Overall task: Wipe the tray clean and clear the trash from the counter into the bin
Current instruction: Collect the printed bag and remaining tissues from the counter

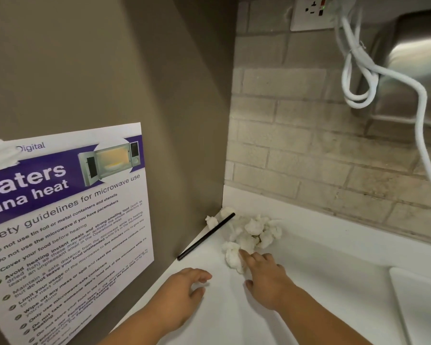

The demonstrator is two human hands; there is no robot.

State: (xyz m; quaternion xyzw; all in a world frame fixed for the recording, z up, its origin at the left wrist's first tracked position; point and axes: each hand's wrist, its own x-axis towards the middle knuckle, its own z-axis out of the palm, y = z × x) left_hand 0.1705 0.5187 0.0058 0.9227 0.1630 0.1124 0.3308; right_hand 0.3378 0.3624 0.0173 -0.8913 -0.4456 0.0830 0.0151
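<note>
Several crumpled white tissue balls [253, 232] lie heaped in the back left corner of the white counter [321, 270]. A black straw [205, 236] lies slanted along the side wall beside them. My right hand [264, 277] reaches forward, fingers stretched, its fingertips touching the nearest tissue ball [232, 255]. My left hand [182, 292] hovers over the counter just left of it, fingers loosely curled and holding nothing. The edge of a white tray [418, 302] shows at the right.
A microwave safety poster [67, 220] hangs on the brown side wall at left. A tiled wall runs behind the counter, with a socket [314, 11], a looped white cable [373, 70] hanging down and a steel appliance [413, 58] at upper right.
</note>
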